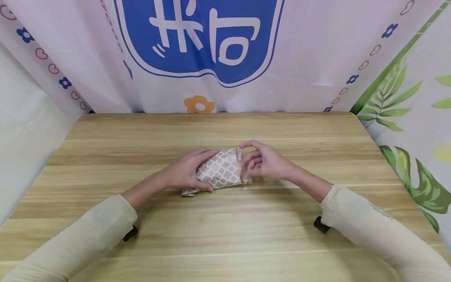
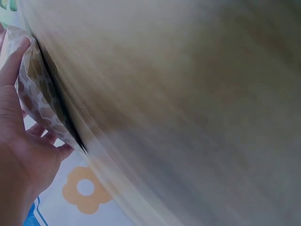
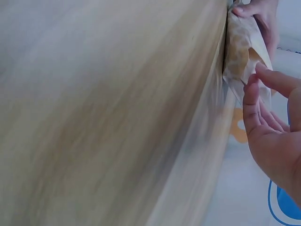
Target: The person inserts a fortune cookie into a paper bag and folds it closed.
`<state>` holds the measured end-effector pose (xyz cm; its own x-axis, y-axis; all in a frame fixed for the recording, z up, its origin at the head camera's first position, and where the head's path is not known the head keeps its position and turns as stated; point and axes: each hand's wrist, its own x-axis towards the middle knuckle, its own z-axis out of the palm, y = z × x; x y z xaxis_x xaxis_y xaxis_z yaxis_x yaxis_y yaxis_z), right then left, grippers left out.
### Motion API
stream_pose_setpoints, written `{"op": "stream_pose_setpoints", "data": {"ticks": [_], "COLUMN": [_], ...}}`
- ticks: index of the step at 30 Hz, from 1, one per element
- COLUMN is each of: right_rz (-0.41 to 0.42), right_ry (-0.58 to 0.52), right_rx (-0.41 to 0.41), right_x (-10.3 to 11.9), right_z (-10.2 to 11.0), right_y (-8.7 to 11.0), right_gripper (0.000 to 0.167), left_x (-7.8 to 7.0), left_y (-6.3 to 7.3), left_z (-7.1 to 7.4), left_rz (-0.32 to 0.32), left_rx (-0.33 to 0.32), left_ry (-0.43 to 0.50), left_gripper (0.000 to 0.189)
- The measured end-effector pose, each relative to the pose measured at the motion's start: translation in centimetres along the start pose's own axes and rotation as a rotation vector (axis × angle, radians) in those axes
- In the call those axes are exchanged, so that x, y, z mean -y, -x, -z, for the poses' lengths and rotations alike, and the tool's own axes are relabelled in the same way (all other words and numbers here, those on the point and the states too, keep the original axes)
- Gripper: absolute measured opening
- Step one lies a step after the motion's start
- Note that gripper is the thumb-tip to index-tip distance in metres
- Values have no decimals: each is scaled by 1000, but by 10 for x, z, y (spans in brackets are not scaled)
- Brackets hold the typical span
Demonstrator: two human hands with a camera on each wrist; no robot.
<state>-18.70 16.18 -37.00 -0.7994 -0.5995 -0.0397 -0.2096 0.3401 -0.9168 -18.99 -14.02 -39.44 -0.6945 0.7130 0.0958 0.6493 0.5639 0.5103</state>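
The left hand [image 1: 188, 168] is gripping the patterned packet [image 1: 220, 170], which is resting on the surface [image 1: 225, 235]. The right hand [image 1: 266, 160] is working at its ragged end — whether pinching, I cannot tell. Hard tugging would be risking a tear — the wrapping is looking thin.

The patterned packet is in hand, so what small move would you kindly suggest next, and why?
Perhaps the right hand could gently ease open the patterned packet: it sits at the packet's loose-looking end, while the left hand holds the body.
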Motion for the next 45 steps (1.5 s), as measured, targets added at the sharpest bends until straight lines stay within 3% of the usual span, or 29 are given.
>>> {"op": "stream_pose_setpoints", "data": {"ticks": [4, 10, 16, 23, 32, 45], "right_rz": [67, 71, 108, 182, 236, 236], "right_ry": [79, 69, 97, 342, 654, 636], "right_rx": [46, 110, 122, 85, 58, 56], "right_x": [-1, -3, -6, -6, -5, -11], "right_z": [5, 7, 8, 4, 0, -8], "right_y": [2, 6, 9, 9, 9, -5], "right_gripper": [86, 97, 99, 95, 93, 81], "left_x": [0, 1, 3, 7, 7, 7], "left_y": [-1, 0, 5, 8, 8, 9], "left_z": [0, 0, 5, 7, 6, 5], "left_rz": [5, 4, -19, -50, -42, -32], "left_rx": [7, 18, 28, 30, 34, 34], "left_ry": [0, -5, -4, -22, -33, -18], "left_gripper": [114, 116, 119, 124, 126, 126]}}
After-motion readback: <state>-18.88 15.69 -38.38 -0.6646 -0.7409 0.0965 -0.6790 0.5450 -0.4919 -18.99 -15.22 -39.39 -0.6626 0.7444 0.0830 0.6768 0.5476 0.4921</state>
